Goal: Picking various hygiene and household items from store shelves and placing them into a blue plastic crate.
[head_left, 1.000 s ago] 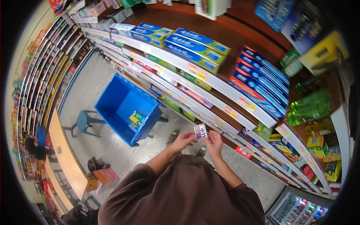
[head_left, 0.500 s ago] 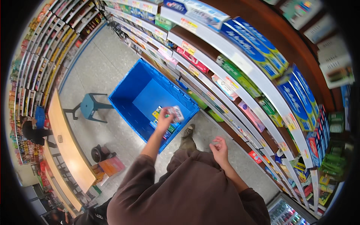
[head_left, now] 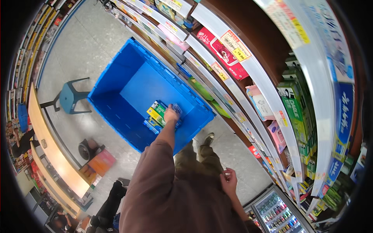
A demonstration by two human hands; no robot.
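Note:
My left hand (head_left: 171, 115) reaches down into a large blue plastic tote (head_left: 134, 72). Its fingers are closed on a small shiny pack (head_left: 177, 109), bluish and pale, whose kind I cannot make out. Right beside that hand, on the tote's bottom, lie several small boxes, among them a green and yellow carton (head_left: 157, 110) and a blue and white box (head_left: 151, 126). My right hand (head_left: 228, 180) hangs low at my right side, apart from everything. Its fingers are loosely bent, and I see nothing in them.
Shelves with cartons and pouches (head_left: 259, 101) run along the right, close to the tote. A teal stool (head_left: 73, 96) stands left of it, near a long wooden counter (head_left: 58, 147). A glass-door drinks cooler (head_left: 278, 213) is at lower right. Other people are at the left and lower left.
My left hand has lowered the small pack from above the boxes to the tote's bottom. My view has shifted closer to the tote and shelves. My right hand has dropped, its fingers more bent.

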